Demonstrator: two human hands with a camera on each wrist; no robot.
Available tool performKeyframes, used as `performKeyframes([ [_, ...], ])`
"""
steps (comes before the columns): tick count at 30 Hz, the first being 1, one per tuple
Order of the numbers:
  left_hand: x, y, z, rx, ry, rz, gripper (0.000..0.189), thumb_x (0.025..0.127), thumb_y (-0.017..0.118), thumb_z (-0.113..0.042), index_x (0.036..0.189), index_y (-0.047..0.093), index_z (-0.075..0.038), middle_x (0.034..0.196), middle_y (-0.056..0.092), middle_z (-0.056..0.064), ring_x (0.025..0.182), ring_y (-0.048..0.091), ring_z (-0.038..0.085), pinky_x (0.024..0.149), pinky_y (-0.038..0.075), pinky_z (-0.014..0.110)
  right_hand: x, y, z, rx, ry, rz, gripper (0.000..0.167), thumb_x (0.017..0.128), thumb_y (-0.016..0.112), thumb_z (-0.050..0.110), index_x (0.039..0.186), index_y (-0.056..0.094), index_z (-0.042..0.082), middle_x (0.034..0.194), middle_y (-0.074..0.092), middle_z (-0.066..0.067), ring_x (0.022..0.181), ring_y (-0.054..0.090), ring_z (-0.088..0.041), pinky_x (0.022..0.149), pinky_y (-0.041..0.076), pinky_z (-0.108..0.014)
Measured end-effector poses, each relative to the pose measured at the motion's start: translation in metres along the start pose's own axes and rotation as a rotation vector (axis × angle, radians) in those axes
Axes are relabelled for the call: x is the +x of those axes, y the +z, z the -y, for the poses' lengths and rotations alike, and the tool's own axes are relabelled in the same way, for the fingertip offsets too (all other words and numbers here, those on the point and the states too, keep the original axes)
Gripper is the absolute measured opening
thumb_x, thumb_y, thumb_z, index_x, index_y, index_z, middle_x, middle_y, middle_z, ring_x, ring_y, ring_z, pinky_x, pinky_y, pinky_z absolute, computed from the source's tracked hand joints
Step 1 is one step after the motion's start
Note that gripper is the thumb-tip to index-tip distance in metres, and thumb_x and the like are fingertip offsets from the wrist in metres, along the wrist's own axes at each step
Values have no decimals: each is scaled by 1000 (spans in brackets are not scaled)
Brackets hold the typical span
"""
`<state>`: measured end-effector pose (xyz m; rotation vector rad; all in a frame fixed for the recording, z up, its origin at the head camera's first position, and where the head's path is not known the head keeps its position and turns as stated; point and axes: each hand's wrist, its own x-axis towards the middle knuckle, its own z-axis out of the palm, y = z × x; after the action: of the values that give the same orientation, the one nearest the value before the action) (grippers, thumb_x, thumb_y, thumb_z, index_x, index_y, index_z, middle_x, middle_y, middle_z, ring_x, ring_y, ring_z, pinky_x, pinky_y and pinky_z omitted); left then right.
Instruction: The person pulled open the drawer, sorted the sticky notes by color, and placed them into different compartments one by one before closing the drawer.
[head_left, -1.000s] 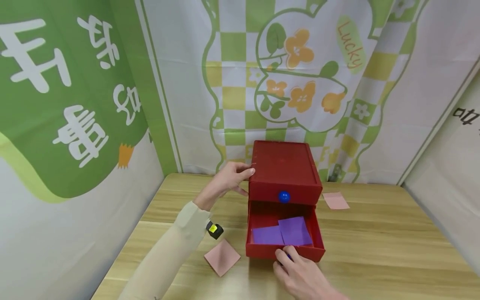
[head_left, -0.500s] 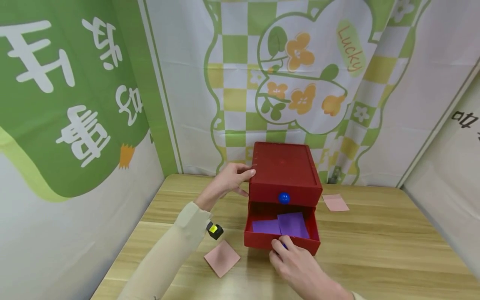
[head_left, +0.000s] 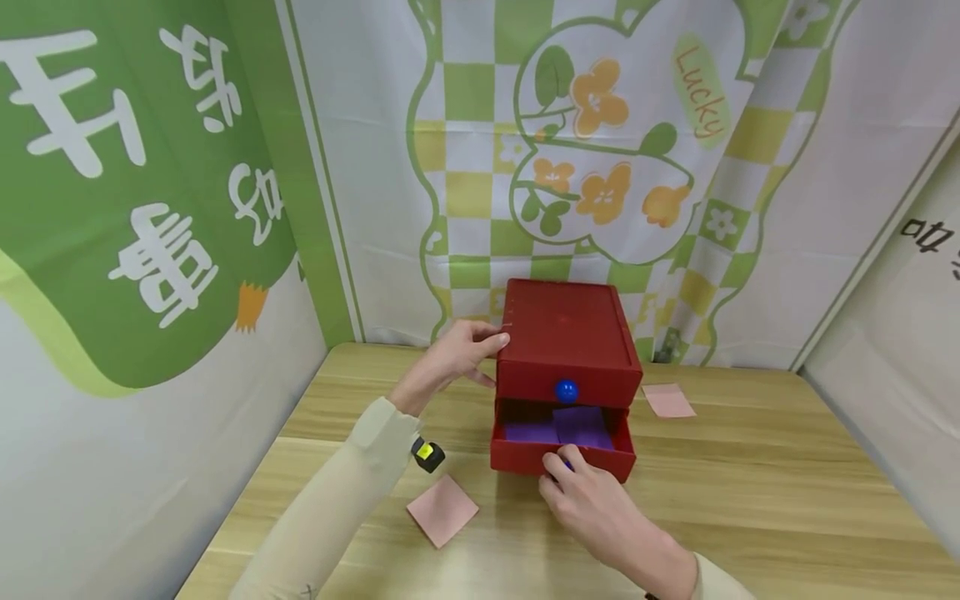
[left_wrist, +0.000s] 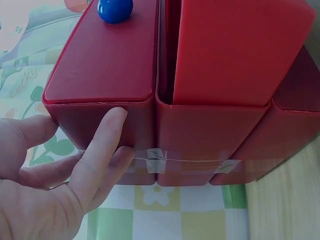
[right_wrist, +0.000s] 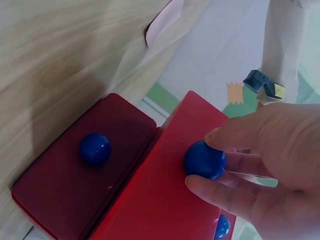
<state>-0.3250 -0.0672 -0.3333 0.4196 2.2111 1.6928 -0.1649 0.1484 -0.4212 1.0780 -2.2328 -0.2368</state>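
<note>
A red drawer cabinet (head_left: 566,325) with round blue knobs stands against the back curtain. Its middle drawer (head_left: 525,457) is partly out, with two purple paper squares (head_left: 581,427) lying in it. My right hand (head_left: 596,504) pinches that drawer's blue knob (right_wrist: 204,160) between thumb and fingertips. My left hand (head_left: 457,358) rests on the cabinet's left side, its thumb at the top edge. In the left wrist view the extended fingers (left_wrist: 100,150) lie along the side wall, near a strip of clear tape (left_wrist: 190,161).
One pink paper square (head_left: 442,511) lies on the wooden table (head_left: 750,492) near my left forearm. Another pink square (head_left: 669,401) is right of the cabinet. A black and yellow device (head_left: 428,455) sits at my left wrist. Printed curtains enclose the back and sides.
The middle drawer has slid inward, away from me, with my right hand on its knob. The purple squares have moved in with it. My left hand has stayed on the cabinet.
</note>
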Motion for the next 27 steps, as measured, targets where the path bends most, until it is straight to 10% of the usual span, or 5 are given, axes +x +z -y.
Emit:
performKeyframes([
  [10,-2,0,-1,-7,-9,-9,45,100,58,-23,138,51,1,132,57,19,124,55,32,78,62,52,7,13,-8,-7,20,-36,67,105,3,2,78,63,8,92,54,-7,86,48,-25,40,48,-21],
  [18,-2,0,-4,6,-9,-11,44,101,56,-23,137,51,3,130,57,20,121,55,32,78,62,51,11,18,-19,-5,11,30,13,81,70,-6,83,63,5,96,54,-11,88,48,-28,41,49,-23],
  [27,-4,1,-1,15,-9,-5,44,101,56,-23,137,52,2,132,55,18,124,53,32,79,62,52,11,31,-25,-48,12,-7,14,82,66,-8,83,62,5,96,54,-11,90,49,-28,40,49,-23],
])
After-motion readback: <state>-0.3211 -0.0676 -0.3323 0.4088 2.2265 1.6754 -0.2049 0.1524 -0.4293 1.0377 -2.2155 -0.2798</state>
